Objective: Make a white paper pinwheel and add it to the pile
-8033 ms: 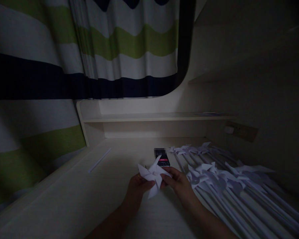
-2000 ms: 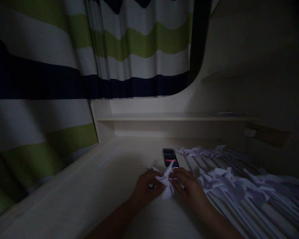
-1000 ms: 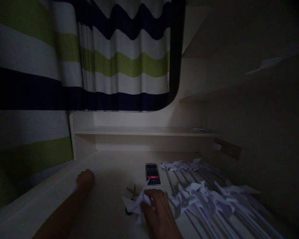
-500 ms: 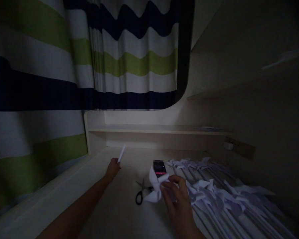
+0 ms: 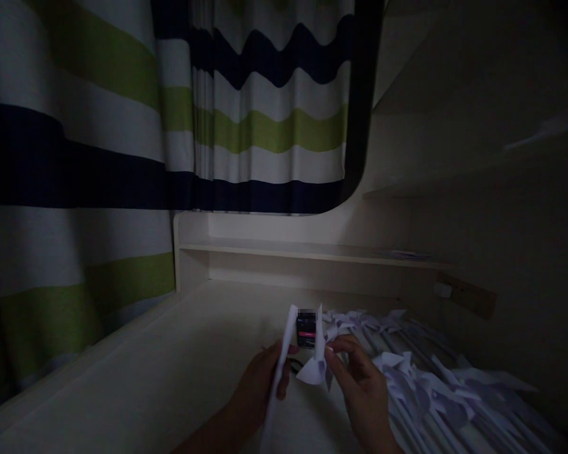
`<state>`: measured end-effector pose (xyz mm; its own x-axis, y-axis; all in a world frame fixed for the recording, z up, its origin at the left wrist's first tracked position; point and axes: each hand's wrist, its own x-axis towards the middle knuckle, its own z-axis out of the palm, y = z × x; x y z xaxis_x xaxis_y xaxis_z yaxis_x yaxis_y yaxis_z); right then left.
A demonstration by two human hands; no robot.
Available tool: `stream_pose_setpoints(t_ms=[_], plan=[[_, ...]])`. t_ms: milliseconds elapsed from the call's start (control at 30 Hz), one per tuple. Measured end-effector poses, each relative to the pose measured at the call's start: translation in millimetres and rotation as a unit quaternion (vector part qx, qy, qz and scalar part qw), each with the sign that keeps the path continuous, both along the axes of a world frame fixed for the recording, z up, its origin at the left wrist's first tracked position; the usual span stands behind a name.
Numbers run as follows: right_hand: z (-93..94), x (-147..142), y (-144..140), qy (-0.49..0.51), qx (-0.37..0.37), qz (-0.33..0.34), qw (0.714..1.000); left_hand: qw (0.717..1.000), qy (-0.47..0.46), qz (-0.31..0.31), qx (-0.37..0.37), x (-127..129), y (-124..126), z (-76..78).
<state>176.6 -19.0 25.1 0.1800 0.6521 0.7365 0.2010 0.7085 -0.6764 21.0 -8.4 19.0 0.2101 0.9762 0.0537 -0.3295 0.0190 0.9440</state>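
Observation:
My left hand [image 5: 266, 369] is closed around a thin white paper stick [image 5: 284, 350], which slants upward in front of me. In my right hand [image 5: 357, 381] a white paper pinwheel [image 5: 313, 369] is pinched between thumb and fingers, turned nearly edge-on. Stick and pinwheel are close together, with a small gap between their upper ends. Behind them lies a dark phone [image 5: 306, 331] with a lit screen. Scissors are mostly hidden by the hands; part of a black handle loop [image 5: 296, 365] shows.
Several finished paper pinwheels on sticks [image 5: 421, 391] lie in rows at the right. A low shelf [image 5: 288, 248] runs along the back, with papers [image 5: 402, 255] on it. A striped curtain [image 5: 274, 132] hangs at the left and back. A socket strip [image 5: 468, 296] is on the right wall.
My left hand has come right and nearer with the stick, up to the pinwheel. The pinwheel has turned from face-on to nearly edge-on. The view has shifted slightly.

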Motion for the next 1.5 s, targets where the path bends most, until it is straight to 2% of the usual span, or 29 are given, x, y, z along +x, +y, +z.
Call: stream_pose_setpoints(t_ms=[100, 333, 467, 633, 733, 1067, 1267, 1500], plan=[[-2.9, -2, -1, 0.006, -0.001, 0.012, 1.000, 1.000, -0.018, -0.002, 0.009, -2, -4, 2.8], [-6.8, -5, -2, -0.002, 0.011, 0.000, 1.000, 0.998, -0.041, -0.051, 0.021, -6, -13, 8.6], [-8.1, -7, -4, -0.032, -0.002, -0.017, 0.999, 0.997, -0.020, -0.070, -0.026, -6, -22, 14.7], [-7.3, -9, -7, -0.032, 0.005, -0.020, 0.999, 0.984, -0.042, -0.159, -0.073, -9, -25, 12.6], [-5.5, -8, -8, -0.033, 0.018, -0.019, 0.999, 0.976, -0.062, -0.190, -0.090, -10, -23, 9.1], [0.3, -7, -13, -0.048, 0.024, -0.042, 0.998, 0.969, -0.087, -0.201, -0.115, -10, -23, 6.8], [-1.6, -7, -12, -0.050, 0.018, -0.045, 0.998, 0.970, -0.093, -0.199, -0.101, -10, -22, 2.9], [-1.1, -7, -13, -0.066, 0.023, -0.053, 0.996, 0.974, -0.070, -0.193, -0.101, -10, -24, 6.7]])
